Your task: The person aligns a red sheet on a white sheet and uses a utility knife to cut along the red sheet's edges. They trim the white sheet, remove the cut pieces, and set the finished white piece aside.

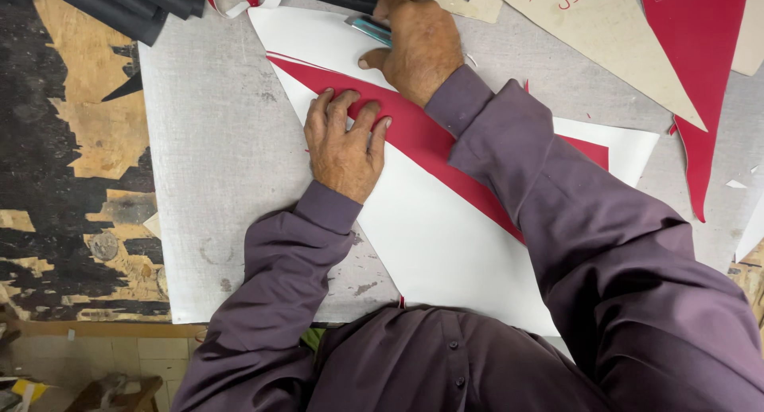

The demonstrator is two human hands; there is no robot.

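Left hand (344, 145) lies flat, fingers spread, pressing the red sheet (430, 137) onto white card (446, 245). Right hand (418, 42) grips a teal-handled cutter (370, 28).

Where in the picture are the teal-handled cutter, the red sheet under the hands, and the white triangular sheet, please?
teal-handled cutter (368, 27), head view, on the handle showing beside the right hand.
red sheet (422, 133), head view, on its middle strip.
white triangular sheet (446, 253), head view, on its bare lower part.
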